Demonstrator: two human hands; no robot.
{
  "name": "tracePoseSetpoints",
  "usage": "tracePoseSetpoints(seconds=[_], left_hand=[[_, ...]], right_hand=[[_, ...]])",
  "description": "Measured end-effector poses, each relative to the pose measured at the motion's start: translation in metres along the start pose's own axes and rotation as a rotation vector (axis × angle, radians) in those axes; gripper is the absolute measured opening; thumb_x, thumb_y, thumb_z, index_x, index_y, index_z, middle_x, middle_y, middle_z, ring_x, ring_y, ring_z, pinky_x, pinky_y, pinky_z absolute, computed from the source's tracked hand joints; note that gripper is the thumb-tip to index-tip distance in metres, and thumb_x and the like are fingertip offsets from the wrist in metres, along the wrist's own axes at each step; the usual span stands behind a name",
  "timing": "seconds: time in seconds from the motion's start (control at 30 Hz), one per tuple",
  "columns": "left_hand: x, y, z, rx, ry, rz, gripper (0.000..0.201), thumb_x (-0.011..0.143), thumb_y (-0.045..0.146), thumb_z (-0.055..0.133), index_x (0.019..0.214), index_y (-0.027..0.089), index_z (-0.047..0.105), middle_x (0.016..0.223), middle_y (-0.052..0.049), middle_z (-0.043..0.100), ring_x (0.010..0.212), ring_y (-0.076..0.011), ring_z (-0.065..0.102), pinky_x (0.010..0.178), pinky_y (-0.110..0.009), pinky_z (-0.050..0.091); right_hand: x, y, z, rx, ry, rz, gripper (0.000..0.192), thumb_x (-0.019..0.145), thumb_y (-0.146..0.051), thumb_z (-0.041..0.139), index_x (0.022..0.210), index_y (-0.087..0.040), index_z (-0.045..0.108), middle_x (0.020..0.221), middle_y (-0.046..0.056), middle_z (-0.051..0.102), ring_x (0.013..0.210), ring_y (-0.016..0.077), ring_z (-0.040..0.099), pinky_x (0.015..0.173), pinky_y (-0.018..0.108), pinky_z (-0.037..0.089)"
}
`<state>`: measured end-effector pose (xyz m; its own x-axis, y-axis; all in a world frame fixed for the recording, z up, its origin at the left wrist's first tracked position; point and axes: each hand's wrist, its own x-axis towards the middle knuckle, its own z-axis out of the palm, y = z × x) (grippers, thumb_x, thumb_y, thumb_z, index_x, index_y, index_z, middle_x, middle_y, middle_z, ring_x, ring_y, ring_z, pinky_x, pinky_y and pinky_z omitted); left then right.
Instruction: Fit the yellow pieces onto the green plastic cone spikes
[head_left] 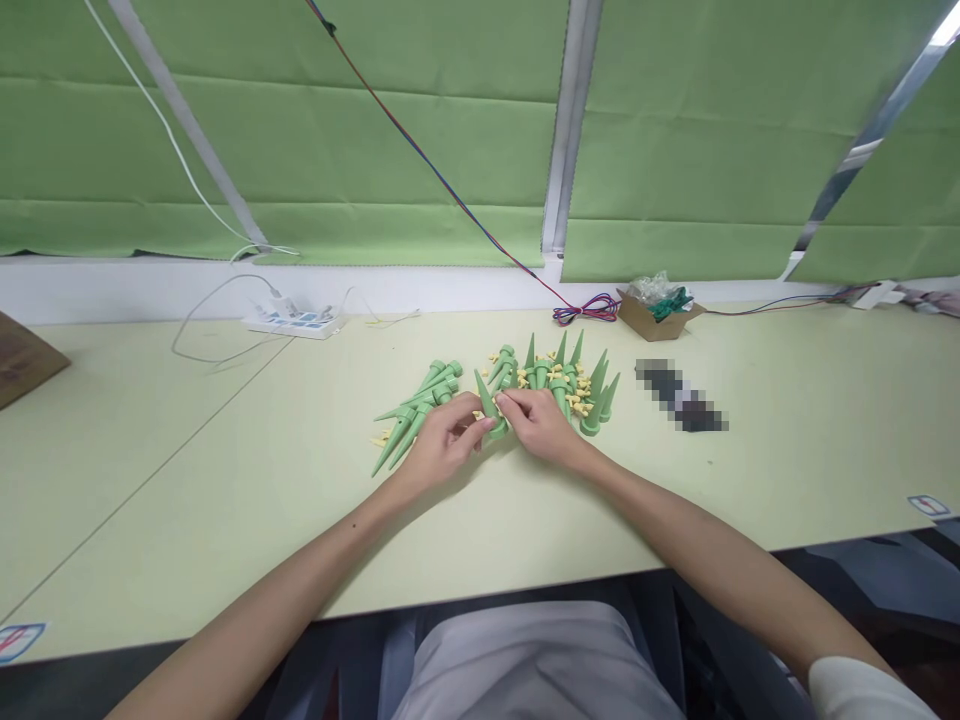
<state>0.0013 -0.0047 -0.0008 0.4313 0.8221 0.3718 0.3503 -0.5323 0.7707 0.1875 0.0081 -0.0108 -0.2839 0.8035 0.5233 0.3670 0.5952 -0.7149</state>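
My left hand grips a green plastic watering spike near its wide base, the point tilted up. Close against it, my right hand has thumb and forefinger pinched together; whatever is between them is too small or hidden to make out. Several more green spikes lie in a bunch to the left. Others stand on their bases or lie behind and to the right of my hands. Small yellow pieces are scattered among them.
On the pale table, a cardboard box with plastic bags stands at the back, beside coiled red and blue wire. A white power strip sits back left. A blurred dark object lies right; a brown cardboard piece is far left.
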Motion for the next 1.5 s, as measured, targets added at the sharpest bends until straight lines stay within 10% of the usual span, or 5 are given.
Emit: tracePoseSetpoints(seconds=[0.2, 0.6, 1.5], left_hand=[[0.000, -0.005, 0.000, 0.165, 0.066, 0.169, 0.034, 0.098, 0.031, 0.054, 0.067, 0.019, 0.047, 0.067, 0.001, 0.047, 0.068, -0.0142, 0.049, 0.062, -0.027, 0.038], [0.000, 0.003, 0.002, -0.251, -0.043, -0.169, 0.029, 0.094, 0.041, 0.061, 0.077, 0.018, 0.058, 0.056, 0.002, 0.060, 0.049, -0.0123, 0.054, 0.051, -0.025, 0.044], [0.008, -0.015, 0.005, -0.716, -0.198, -0.246, 0.039, 0.092, 0.048, 0.066, 0.074, 0.014, 0.066, 0.070, -0.002, 0.060, 0.056, -0.0101, 0.051, 0.054, -0.025, 0.045]], right_hand=[[0.001, 0.000, 0.001, 0.022, -0.008, 0.038, 0.040, 0.097, -0.033, 0.042, 0.062, -0.021, 0.028, 0.055, -0.005, 0.028, 0.053, 0.0101, 0.028, 0.055, 0.028, 0.023], [-0.003, -0.002, 0.003, 0.025, 0.063, 0.023, 0.041, 0.099, -0.033, 0.044, 0.062, -0.021, 0.030, 0.056, -0.005, 0.028, 0.053, 0.0099, 0.028, 0.054, 0.028, 0.023], [-0.014, -0.006, 0.016, -0.333, 0.067, -0.211, 0.032, 0.097, -0.032, 0.047, 0.068, -0.022, 0.038, 0.054, -0.005, 0.043, 0.048, 0.0087, 0.029, 0.050, 0.025, 0.022]])
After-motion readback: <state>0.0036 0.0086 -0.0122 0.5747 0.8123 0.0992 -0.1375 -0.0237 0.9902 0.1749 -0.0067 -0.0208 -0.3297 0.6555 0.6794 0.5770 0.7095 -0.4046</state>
